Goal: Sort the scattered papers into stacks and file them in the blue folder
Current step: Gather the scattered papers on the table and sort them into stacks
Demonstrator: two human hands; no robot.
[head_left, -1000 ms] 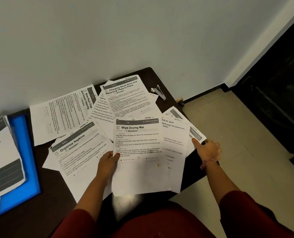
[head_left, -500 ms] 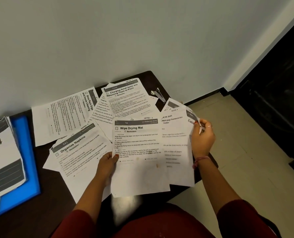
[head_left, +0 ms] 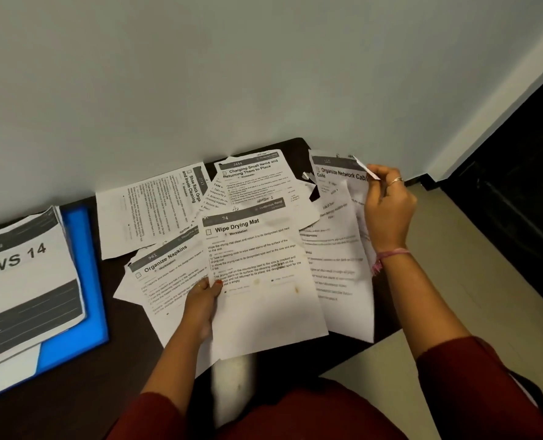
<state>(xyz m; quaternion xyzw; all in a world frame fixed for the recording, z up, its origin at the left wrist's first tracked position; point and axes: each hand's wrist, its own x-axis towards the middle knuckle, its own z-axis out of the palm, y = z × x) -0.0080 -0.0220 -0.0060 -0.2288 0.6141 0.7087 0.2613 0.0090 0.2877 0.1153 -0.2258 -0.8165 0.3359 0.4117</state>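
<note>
papers (head_left: 263,300): white, black print, dark grey header bars | folder (head_left: 82,274): bright blue | counter (head_left: 73,392): super dark brown | sleeves (head_left: 486,376): deep maroon | wrist thread (head_left: 387,256): pink | wall (head_left: 232,74): pale grey-white | floor (head_left: 438,249): beige tile

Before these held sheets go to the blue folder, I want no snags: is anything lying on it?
Yes. A WS 14 paper stack covers most of the blue folder; only its right strip shows.

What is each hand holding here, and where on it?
The left hand grips the "Wipe Drying Mat" sheet at its left edge. The right hand pinches the "Organize Network Cable" sheets at their top right corner.
</note>
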